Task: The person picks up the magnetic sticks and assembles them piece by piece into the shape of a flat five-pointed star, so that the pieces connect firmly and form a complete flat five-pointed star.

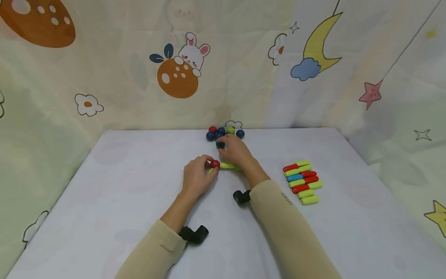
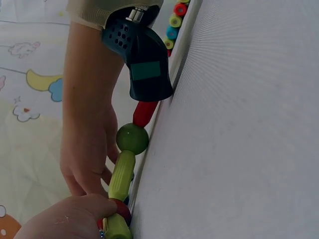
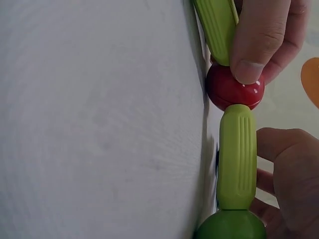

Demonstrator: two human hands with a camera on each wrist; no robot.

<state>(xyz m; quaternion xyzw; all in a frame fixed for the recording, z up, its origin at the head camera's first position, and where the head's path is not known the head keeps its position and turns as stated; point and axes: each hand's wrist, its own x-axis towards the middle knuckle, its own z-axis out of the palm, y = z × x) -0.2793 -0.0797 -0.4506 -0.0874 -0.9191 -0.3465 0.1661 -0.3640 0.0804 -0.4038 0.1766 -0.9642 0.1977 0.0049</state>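
My left hand (image 1: pixel 196 176) pinches a red ball (image 1: pixel 215 164) between thumb and fingers. Light-green ribbed rods (image 3: pixel 238 157) join that ball on both sides, as the right wrist view shows. Further along the chain come a green ball (image 2: pixel 132 139) and a red rod (image 2: pixel 145 113), seen in the left wrist view. Beyond the chain, my right hand (image 1: pixel 237 150) has its thumb and index finger around a dark blue ball (image 1: pixel 220 145) at the near side of a ball cluster. Part of the chain is hidden behind the right wrist in the head view.
The cluster at the table's far edge holds a red ball (image 1: pixel 212 129), a green ball (image 1: pixel 230 130) and several blue balls (image 1: pixel 210 136). To the right lies a stack of red, green and blue rods (image 1: pixel 302 181) on the white table (image 1: pixel 115 201). A patterned cloth (image 1: pixel 122 77) hangs behind.
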